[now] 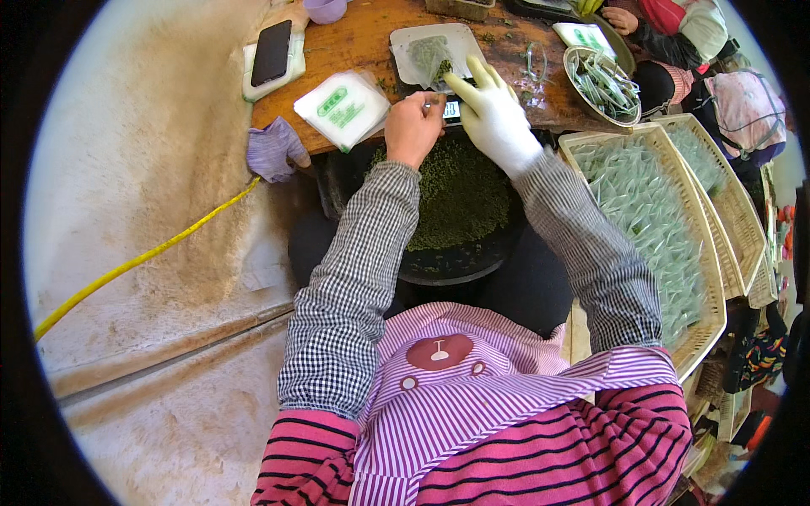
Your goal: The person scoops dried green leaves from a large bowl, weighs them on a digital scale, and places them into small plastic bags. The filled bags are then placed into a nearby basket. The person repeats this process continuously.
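A clear plastic bag (429,56) with small green bits inside lies on the white tray (461,37) of a small scale. Bare and with its fingers curled, my left hand (413,128) is at the scale's front edge, just left of the lit display (452,110). Whether something is between its fingertips, I cannot make out. My right hand (496,114), in a white glove with yellowish fingers, reaches over the right side of the scale, fingers apart and close to the bag. Under both hands sits a dark round basin (451,268) full of loose green bits (460,198).
Left on the wooden table (364,35) lie a stack of printed plastic bags (342,110) and a phone (272,52). A purple glove (275,150) hangs at its edge. To the right are a basket of ties (602,83) and crates of filled bags (645,228). Another person (666,38) sits far right.
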### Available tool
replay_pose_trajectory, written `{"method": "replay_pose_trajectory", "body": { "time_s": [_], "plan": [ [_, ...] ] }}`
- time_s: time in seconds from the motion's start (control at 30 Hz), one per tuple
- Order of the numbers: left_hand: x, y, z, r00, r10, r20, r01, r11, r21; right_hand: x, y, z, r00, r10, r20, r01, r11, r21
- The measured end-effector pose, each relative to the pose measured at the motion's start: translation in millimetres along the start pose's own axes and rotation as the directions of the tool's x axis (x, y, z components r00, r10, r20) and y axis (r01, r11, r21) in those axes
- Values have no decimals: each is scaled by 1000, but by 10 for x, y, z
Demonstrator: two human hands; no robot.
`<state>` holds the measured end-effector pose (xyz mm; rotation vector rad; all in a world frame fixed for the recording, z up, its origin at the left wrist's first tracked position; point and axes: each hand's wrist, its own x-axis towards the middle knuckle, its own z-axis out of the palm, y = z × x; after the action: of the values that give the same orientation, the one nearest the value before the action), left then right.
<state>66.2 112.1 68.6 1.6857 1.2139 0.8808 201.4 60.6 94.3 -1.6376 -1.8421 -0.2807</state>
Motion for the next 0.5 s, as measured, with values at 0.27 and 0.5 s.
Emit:
{"method": "replay_pose_trajectory", "body": {
  "time_s": [0.27, 0.5],
  "plan": [
    [-941, -578, -25, 976, -134, 174, 153, 983, -100, -1438, 533, 913, 262, 394, 881, 135, 889, -438],
    [-1492, -959, 39, 942, -211, 261, 208, 977, 39, -1565, 592, 1218, 98, 406, 909, 232, 879, -417]
  ]
}}
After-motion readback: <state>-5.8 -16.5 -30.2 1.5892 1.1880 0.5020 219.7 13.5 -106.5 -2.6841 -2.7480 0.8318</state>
